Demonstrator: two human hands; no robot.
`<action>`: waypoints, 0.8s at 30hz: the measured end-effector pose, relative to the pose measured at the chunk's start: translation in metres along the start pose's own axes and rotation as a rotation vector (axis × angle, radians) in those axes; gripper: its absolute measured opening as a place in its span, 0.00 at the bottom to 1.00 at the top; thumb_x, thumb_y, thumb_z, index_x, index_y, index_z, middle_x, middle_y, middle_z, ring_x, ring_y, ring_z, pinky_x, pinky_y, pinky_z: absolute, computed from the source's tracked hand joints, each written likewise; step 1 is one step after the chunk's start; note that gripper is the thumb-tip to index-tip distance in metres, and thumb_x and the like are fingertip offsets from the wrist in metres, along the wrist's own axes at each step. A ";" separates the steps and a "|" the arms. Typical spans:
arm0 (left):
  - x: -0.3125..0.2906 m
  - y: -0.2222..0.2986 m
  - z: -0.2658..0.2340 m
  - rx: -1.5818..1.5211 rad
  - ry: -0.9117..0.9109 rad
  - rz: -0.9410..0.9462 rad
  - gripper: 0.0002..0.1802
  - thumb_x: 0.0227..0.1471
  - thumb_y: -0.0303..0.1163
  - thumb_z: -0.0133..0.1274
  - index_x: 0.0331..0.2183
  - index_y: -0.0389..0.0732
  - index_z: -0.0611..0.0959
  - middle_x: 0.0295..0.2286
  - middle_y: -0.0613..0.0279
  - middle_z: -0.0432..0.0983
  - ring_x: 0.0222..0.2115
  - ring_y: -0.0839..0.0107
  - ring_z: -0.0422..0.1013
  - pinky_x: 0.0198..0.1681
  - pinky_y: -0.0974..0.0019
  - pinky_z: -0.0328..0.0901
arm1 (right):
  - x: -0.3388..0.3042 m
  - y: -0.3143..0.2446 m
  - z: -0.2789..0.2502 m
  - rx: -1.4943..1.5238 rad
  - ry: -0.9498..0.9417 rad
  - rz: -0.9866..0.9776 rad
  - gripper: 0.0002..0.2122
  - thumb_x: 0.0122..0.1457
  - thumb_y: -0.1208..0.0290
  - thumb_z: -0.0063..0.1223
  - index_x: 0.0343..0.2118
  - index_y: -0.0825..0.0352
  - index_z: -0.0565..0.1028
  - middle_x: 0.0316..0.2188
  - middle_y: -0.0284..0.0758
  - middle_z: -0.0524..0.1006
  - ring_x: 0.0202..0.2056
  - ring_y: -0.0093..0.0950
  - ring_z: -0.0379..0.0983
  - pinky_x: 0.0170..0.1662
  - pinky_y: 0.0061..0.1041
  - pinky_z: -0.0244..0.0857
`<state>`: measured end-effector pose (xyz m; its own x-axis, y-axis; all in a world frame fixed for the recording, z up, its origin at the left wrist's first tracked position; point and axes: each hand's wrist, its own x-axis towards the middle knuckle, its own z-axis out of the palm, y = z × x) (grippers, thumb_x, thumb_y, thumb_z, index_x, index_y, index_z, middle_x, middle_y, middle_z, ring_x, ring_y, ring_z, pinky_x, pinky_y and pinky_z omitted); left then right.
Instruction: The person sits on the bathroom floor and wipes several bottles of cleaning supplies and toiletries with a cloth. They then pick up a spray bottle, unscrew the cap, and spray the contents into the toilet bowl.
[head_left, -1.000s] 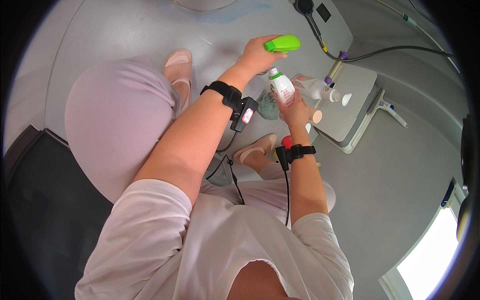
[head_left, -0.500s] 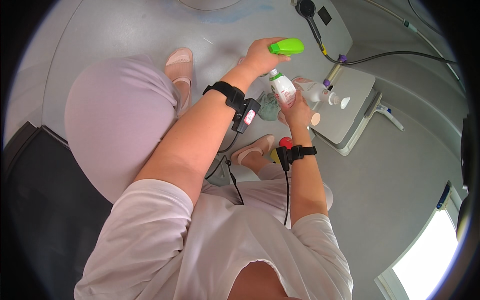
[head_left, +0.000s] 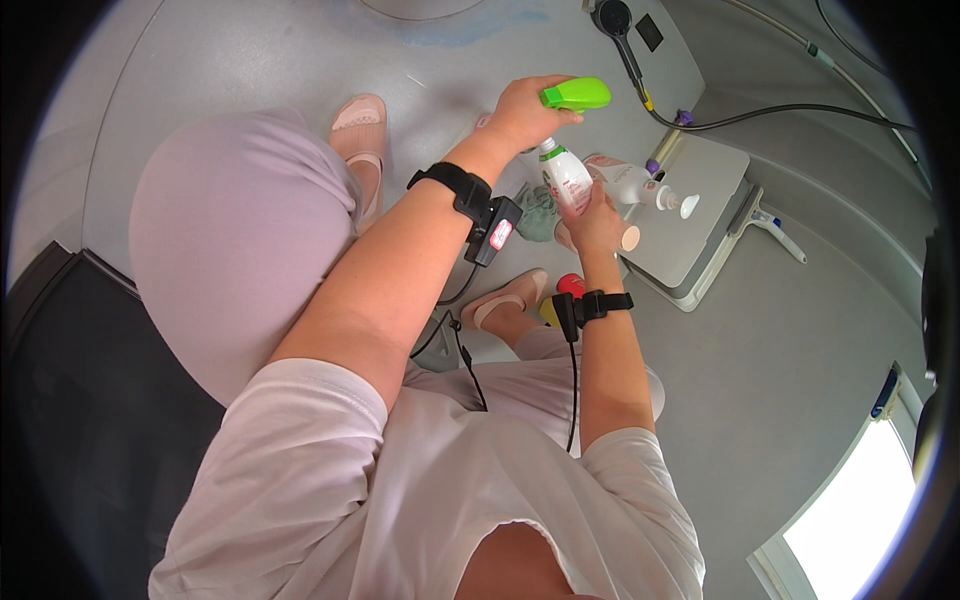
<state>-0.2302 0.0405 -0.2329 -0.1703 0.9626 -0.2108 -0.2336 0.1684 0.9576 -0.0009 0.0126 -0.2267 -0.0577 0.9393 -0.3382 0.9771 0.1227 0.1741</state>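
Note:
In my left hand (head_left: pixel 522 112) is a bright green spray head (head_left: pixel 580 95), with the fingers closed around one end of it. Just below it, my right hand (head_left: pixel 597 226) grips a white bottle (head_left: pixel 567 177) with a green ring near its narrow neck. The bottle is tilted, its neck pointing up and left toward the left hand. Fingers of the left hand hide how the spray head and the bottle neck stand to each other. Right beside the bottle lies a pale pump bottle (head_left: pixel 630 182), partly behind the right hand.
A grey-green cloth (head_left: pixel 538 214) lies left of the right hand. To the right are a grey lidded box (head_left: pixel 690 200) and a white squeegee (head_left: pixel 785 238). A black shower head (head_left: pixel 612 18) with a cable-like hose lies at the top. My pink shoes (head_left: pixel 358 125) rest on the grey floor.
Almost nothing differs. My left hand and the green spray head have shifted very slightly right; the bottle stays in my right hand.

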 end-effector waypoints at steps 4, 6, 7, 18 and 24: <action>0.000 0.002 0.000 -0.012 -0.001 -0.021 0.28 0.41 0.28 0.65 0.48 0.40 0.80 0.37 0.62 0.80 0.37 0.74 0.74 0.43 0.69 0.68 | -0.001 0.003 0.009 0.119 -0.031 -0.025 0.27 0.46 0.55 0.64 0.46 0.62 0.68 0.41 0.45 0.77 0.38 0.46 0.76 0.40 0.41 0.70; 0.000 0.002 0.000 -0.014 -0.002 -0.022 0.27 0.41 0.28 0.65 0.47 0.40 0.80 0.37 0.63 0.80 0.37 0.75 0.74 0.43 0.69 0.68 | -0.003 0.003 0.014 0.317 -0.073 -0.019 0.26 0.45 0.61 0.66 0.46 0.62 0.68 0.40 0.45 0.77 0.38 0.44 0.77 0.39 0.39 0.71; 0.000 0.002 0.000 -0.007 0.000 -0.017 0.27 0.41 0.28 0.65 0.47 0.40 0.80 0.37 0.63 0.80 0.37 0.75 0.74 0.43 0.70 0.68 | -0.005 0.002 0.017 0.463 -0.100 -0.008 0.26 0.45 0.62 0.66 0.46 0.63 0.68 0.39 0.44 0.78 0.38 0.42 0.77 0.39 0.38 0.72; 0.005 0.001 0.006 -0.152 -0.026 -0.024 0.26 0.40 0.28 0.66 0.45 0.40 0.81 0.34 0.63 0.81 0.35 0.75 0.75 0.41 0.70 0.69 | -0.031 0.004 0.019 1.137 -0.125 0.058 0.32 0.40 0.74 0.68 0.53 0.65 0.68 0.42 0.34 0.78 0.40 0.25 0.76 0.42 0.26 0.72; -0.003 0.020 0.009 -0.044 -0.123 -0.029 0.26 0.40 0.27 0.66 0.45 0.39 0.81 0.36 0.62 0.80 0.36 0.75 0.75 0.41 0.70 0.69 | -0.043 0.011 0.013 1.094 -0.010 -0.021 0.30 0.41 0.73 0.69 0.51 0.67 0.70 0.43 0.36 0.78 0.42 0.26 0.75 0.45 0.27 0.69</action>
<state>-0.2254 0.0425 -0.2115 -0.0443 0.9766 -0.2104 -0.2787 0.1902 0.9414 0.0151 -0.0303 -0.2227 -0.0793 0.9370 -0.3401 0.6294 -0.2175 -0.7461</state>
